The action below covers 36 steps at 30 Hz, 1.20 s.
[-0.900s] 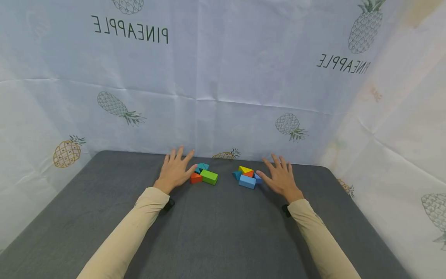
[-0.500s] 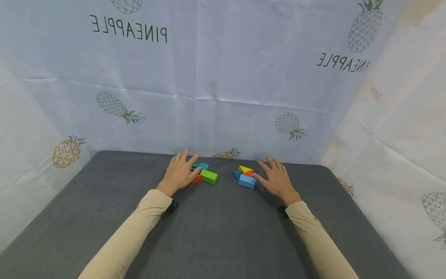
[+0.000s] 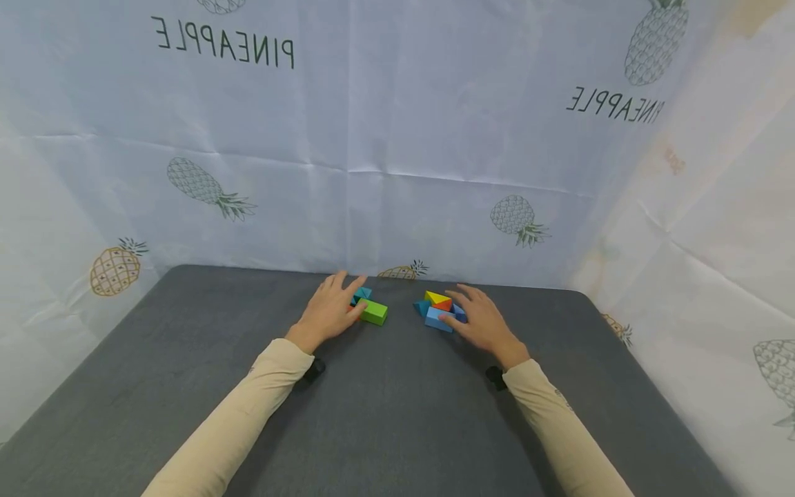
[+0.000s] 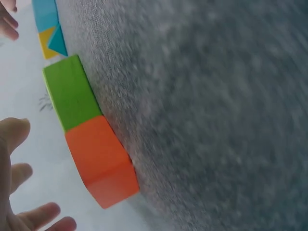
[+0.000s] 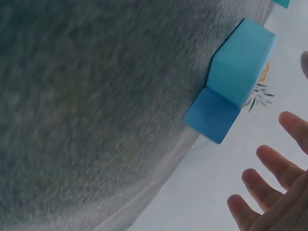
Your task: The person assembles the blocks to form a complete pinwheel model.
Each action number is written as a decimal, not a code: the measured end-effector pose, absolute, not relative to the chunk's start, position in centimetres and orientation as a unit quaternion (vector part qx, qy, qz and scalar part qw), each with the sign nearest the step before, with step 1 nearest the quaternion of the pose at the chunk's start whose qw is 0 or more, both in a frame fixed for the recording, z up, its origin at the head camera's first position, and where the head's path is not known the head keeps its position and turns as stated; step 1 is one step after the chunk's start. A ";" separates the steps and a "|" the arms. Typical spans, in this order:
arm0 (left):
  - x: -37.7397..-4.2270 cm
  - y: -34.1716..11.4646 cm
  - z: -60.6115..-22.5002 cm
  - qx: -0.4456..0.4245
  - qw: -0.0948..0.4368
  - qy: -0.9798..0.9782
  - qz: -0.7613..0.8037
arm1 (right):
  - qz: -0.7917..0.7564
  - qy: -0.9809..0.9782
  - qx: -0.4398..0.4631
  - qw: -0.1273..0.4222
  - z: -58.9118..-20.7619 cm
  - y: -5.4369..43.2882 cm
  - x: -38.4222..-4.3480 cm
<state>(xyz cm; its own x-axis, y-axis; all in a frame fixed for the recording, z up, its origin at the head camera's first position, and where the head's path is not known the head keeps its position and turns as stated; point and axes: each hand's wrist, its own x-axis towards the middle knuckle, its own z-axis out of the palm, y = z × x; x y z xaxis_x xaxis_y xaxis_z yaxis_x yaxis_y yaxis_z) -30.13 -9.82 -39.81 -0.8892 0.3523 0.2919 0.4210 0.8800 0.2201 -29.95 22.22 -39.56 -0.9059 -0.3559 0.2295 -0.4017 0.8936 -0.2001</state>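
Observation:
On the left, a green block (image 3: 375, 313), teal triangular pieces (image 3: 363, 294) and an orange block (image 4: 101, 159) lie in a small group. My left hand (image 3: 328, 310) hovers over this group with loosely spread fingers, hiding most of the orange block in the head view. The right group has a light blue block (image 3: 438, 319), a yellow triangle (image 3: 437, 297), an orange triangle (image 3: 444, 305), a teal triangle (image 3: 422, 308) and a darker blue piece (image 3: 460, 314). Over its right side reaches my right hand (image 3: 486, 323), fingers relaxed. Neither hand holds anything; both wrist views show fingers apart from the blocks.
Both groups sit near the back edge of a dark grey table (image 3: 397, 414), with a gap between them. Behind the table hangs a pale curtain (image 3: 397, 124) printed with pineapples. Another light cloth (image 3: 714, 276) hangs along the right side.
Both hands have moved inward, the left one rightward and the right one leftward, over their block groups. The blocks keep their places. The head view has tilted slightly.

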 end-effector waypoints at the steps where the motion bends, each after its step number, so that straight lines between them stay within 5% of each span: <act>1: -30.1 -9.7 -39.8 -0.204 0.121 -0.961 -0.141 | 0.123 -0.968 0.200 0.093 -39.6 22.1 -29.9; 36: -30.1 -7.4 -40.3 -0.264 0.093 -0.954 -0.108 | 0.144 -0.966 0.211 0.050 -40.2 20.2 -29.7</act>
<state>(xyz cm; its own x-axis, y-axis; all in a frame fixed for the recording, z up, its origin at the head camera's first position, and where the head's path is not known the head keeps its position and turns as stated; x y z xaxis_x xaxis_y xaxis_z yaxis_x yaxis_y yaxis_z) -30.14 -7.43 -40.32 -0.8429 0.4841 0.2350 0.5244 0.8369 0.1569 -29.75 20.18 -40.21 -0.9062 -0.3923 0.1577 -0.4212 0.8701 -0.2560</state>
